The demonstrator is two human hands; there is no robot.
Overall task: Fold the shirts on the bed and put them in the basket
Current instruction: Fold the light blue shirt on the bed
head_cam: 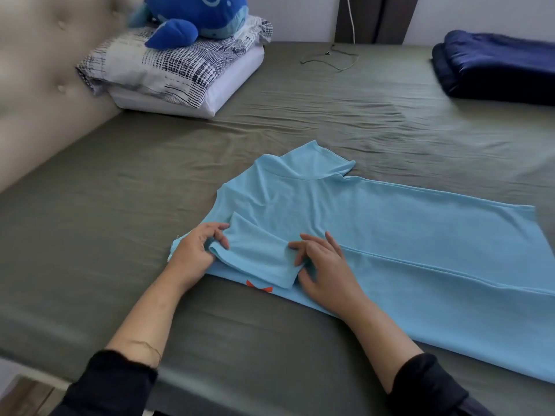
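Note:
A light blue shirt (375, 235) lies flat on the grey-green bed (150, 205), its long side folded over along a crease. The near sleeve (258, 253) is folded back onto the body, and a bit of orange print shows beneath it. My left hand (198, 247) pinches the sleeve's hem at its left end. My right hand (324, 265) rests on the shirt at the sleeve's right edge, fingers spread and thumb tucked under the cloth. No basket is in view.
A patterned pillow (168, 70) with a blue plush whale (192, 16) sits at the back left by the padded headboard (39, 94). A folded dark blue blanket (495, 67) lies at the back right. A thin cable (333, 58) trails on the sheet.

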